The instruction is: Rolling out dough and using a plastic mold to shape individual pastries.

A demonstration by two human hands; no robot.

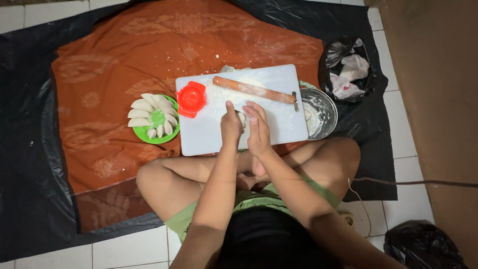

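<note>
Rolling, by the look of it: one small lump of pale dough (242,118), pressed between both hands over a white cutting board (209,134) laid on the floor (no bench here).

- Left hand (231,124): upright on its edge, fingers together, palm turned to the dough. Flat against it, not curled round.
- Right hand (258,130): opposite, fingers extended, palm facing the left. The dough shows only as a pale sliver between the two; its full shape cannot be told.
- Dough: off-white, matt, floured like the board beneath.
- Wooden rolling pin (254,90): beyond the hands, lying aslant on a floured patch of the board.
- Red round press mould (191,97): beyond and left of the left hand, on the board's corner.
- Green plate (158,119): further left, off the board, on an orange patterned cloth (99,74); folded half-moon dumplings (142,105) fanned round its rim.
- Metal bowl (318,113): right of the right hand, just off the board, dusted white inside.
- Black bag (348,69): beyond the bowl, crumpled white waste inside.

Risks, as judged: the lump could slip from between flat palms and drop onto the cloth, the hold being pressure only. Too little flour on the palms might make it stick and tear. A knocked rolling pin could roll off the board's far edge.
</note>
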